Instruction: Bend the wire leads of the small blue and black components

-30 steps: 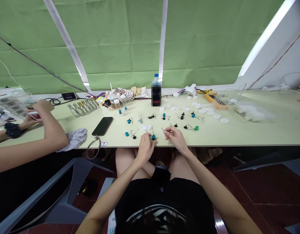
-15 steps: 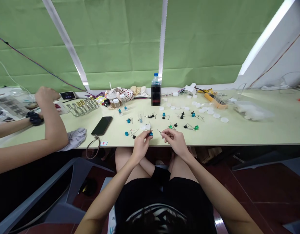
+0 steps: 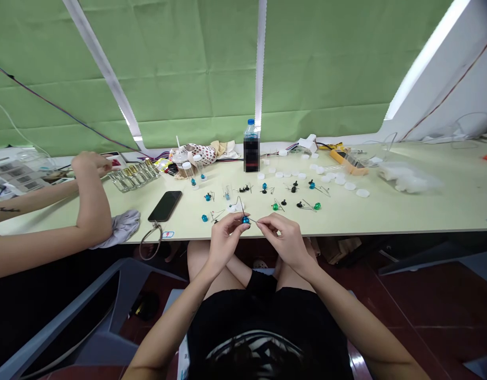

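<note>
My left hand (image 3: 226,240) pinches a small shiny blue bead-like piece (image 3: 246,219) between thumb and fingertips, over the table's front edge. A bent thin wire (image 3: 241,205) rises beside it. From the right, my right hand (image 3: 285,237) pinches a thin dark rod (image 3: 252,220); its tip reaches the blue piece, though I cannot tell whether it is inserted. Just beyond my hands lie a green bead-like piece (image 3: 275,207) with wires, another green one (image 3: 317,206), a loose blue one (image 3: 204,218) and small black parts (image 3: 299,205). White round caps (image 3: 236,208) sit behind my left hand.
A co-worker's hand (image 3: 93,160) is near a row of glass bottles (image 3: 134,177) at left. A phone (image 3: 165,206), a grey cloth (image 3: 122,228), a dark drink bottle (image 3: 251,150), more white caps (image 3: 340,180), a yellow multimeter (image 3: 349,163) and a clear plastic bag (image 3: 407,178) are on the table.
My hands have come closer together, and the rod's tip now reaches the blue piece. My view has shifted slightly. The co-worker's hand has moved right toward the glass bottles.
</note>
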A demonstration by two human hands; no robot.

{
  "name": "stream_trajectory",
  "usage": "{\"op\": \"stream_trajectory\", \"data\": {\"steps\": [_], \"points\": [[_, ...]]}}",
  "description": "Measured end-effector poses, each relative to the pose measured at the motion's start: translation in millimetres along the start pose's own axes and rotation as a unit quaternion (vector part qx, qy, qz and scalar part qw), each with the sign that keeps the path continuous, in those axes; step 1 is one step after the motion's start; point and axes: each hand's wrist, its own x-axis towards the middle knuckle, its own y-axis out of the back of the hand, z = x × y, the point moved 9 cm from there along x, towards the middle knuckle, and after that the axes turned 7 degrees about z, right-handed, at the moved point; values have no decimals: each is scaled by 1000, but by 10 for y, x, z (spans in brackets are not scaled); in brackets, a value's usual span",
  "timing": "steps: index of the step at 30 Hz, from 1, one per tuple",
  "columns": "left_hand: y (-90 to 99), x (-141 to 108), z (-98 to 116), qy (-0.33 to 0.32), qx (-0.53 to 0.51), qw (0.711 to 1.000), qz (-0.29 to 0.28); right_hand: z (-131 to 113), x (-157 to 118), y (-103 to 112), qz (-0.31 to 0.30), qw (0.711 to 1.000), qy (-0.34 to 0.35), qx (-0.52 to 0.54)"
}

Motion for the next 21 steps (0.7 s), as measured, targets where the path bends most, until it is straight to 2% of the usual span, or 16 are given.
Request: {"op": "stream_trajectory", "data": {"steps": [10, 13, 17, 21], "points": [[28, -8, 93, -40, 24, 999, -1, -116, -28, 13, 9, 999, 39, -21], [26, -19, 142, -66, 49, 997, -2, -167, -53, 11, 13, 994, 81, -69], [17, -29, 179, -89, 69, 994, -2, -268, -114, -13, 19, 971, 155, -181], [12, -27, 154, -84, 75, 994, -6, -309, -144, -22, 20, 958, 176, -225]]}}
